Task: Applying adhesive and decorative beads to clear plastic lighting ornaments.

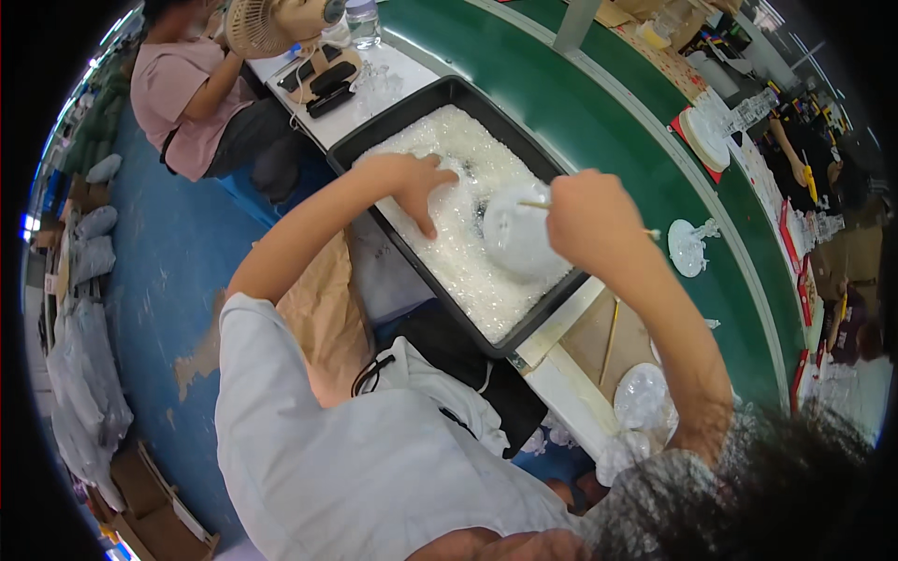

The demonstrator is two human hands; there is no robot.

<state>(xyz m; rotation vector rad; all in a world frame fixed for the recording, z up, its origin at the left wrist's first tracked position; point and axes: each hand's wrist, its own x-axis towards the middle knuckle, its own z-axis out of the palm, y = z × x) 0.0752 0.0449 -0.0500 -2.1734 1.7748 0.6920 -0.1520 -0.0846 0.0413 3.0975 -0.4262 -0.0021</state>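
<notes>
At the far left, wrapped grey bundles [84, 374] stand along the edge of a blue floor [159, 299]. A co-worker in a pink top [192, 103] sits at the upper left, beside a beige fan [253, 28] at the end of the white counter [571, 383]. A brown paper bag [323, 309] stands below the person's left forearm.

In the middle, a black tray [543, 320] full of pale, glittering granules [468, 285] rests at a slant on the counter. The granules lie directly under the left hand [421, 190]; its grip is spread, thumb and fingers well parted, with the fingertips at their surface. How deep they reach cannot be told.

Right of that hand, a white round piece [514, 245] lies over the granules, just left of the right hand [594, 220]. A thin stick [534, 203] runs through the right hand's grip, which is curled tight around it, and one end juts out over the white piece. Whether the fingers also touch that piece cannot be told.

Farther right, a wooden stick [610, 341] and a clear round piece [642, 396] lie near the tray. Beyond, a clear piece with a disc-shaped base [687, 249] sits on a green belt [725, 313].
</notes>
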